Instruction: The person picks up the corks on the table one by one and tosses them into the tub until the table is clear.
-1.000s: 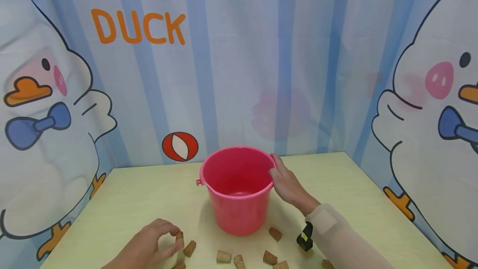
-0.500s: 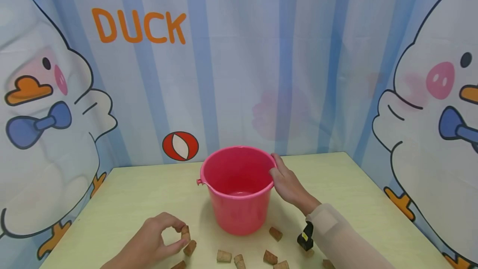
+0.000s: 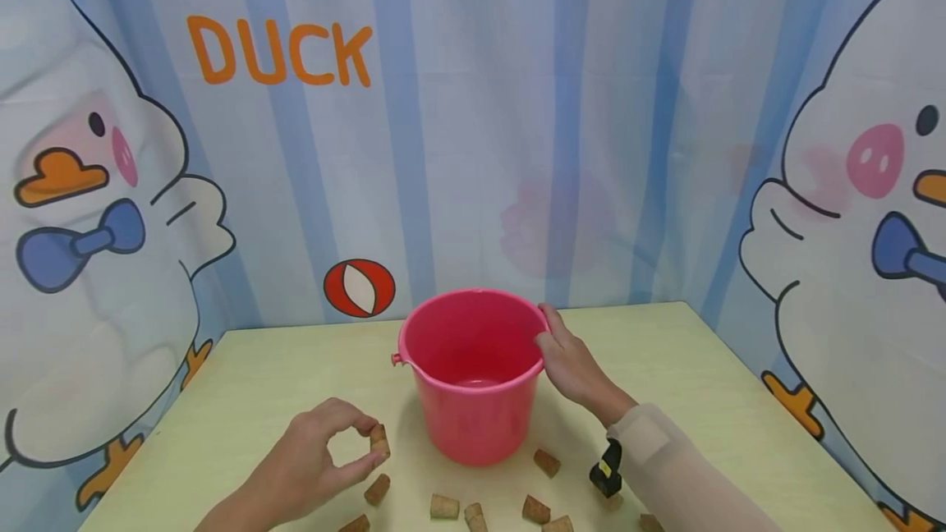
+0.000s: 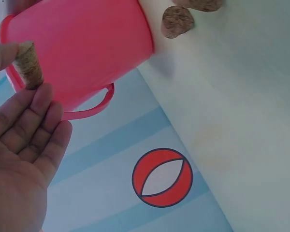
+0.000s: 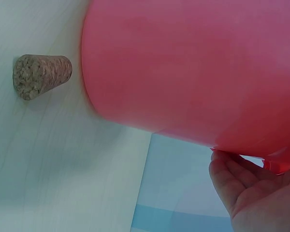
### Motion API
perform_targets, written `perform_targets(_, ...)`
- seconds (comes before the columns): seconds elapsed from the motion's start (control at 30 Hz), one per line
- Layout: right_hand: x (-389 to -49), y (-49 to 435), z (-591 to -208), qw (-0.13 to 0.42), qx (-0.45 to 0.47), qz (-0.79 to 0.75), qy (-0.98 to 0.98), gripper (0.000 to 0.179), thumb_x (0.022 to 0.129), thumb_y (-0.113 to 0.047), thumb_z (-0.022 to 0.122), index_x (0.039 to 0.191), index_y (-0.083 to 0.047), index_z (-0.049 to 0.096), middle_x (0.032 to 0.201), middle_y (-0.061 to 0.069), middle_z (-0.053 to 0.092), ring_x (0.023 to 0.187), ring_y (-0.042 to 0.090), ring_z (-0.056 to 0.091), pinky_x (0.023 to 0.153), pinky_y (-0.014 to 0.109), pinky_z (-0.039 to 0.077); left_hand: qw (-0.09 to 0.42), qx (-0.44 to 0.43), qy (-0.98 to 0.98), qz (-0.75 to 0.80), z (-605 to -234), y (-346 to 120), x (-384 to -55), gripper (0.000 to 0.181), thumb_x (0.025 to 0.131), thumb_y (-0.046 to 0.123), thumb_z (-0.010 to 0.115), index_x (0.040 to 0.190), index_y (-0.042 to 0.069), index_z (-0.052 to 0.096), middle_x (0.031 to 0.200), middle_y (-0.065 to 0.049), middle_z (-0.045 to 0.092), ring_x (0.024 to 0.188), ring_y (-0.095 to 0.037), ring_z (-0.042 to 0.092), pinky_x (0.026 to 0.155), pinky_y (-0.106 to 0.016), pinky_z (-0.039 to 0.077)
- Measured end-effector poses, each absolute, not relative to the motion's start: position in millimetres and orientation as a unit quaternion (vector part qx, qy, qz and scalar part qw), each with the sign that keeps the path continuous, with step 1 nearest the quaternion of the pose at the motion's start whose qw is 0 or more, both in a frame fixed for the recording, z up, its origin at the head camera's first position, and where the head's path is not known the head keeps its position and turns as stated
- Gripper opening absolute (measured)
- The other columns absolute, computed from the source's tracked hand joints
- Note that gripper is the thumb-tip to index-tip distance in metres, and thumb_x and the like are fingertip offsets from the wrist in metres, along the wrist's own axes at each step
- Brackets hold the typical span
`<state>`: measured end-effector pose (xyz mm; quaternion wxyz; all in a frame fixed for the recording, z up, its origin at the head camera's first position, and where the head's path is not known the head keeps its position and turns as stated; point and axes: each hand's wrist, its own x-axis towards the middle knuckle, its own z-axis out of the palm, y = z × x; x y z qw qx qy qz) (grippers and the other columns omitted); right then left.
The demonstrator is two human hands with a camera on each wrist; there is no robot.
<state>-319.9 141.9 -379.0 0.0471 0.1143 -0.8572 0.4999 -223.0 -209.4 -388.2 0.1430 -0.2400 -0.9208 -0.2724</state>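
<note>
My left hand (image 3: 318, 450) pinches a tapered cork stopper (image 3: 379, 440) between thumb and fingertips, above the table and to the left of the bucket. In the left wrist view the cork (image 4: 29, 65) stands out against the bucket's pink side, with the other fingers extended below it. A pink plastic bucket (image 3: 476, 425) stands upright mid-table. My right hand (image 3: 578, 368) grips its rim on the right side, thumb at the front. In the right wrist view the right hand's fingers (image 5: 227, 179) reach up under the rim. The bucket's visible inside holds no corks.
Loose corks lie along the front of the pale table (image 3: 296, 368), among them one cork (image 3: 378, 489) below my left hand and another cork (image 3: 547, 463) right of the bucket's base. A duck-print curtain (image 3: 473, 146) encloses the back and sides.
My left hand has lifted the cork and carried it up and to the right, towards the bucket. The right hand and the bucket have stayed in place.
</note>
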Motion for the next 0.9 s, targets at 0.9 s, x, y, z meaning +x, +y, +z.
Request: perform_targets(0.9, -320, 142, -379, 0.050, 0.119, 0.498, -0.858, 0.063, 0.106, -0.023, 0.032, 0.165, -0.008, 0.015, 0.164, 0.015, 0.032, 0.145, 0.039, 0.037, 0.113, 0.063, 0.035, 0.301, -0.273, -0.880, -0.244, -356, -184, -236, 0.023, 0.079, 0.023, 0.090, 0.096, 0.019, 0.075, 0.093, 0.011, 0.068, 0.093, -0.008, 0.063, 0.079, -0.035, 0.061)
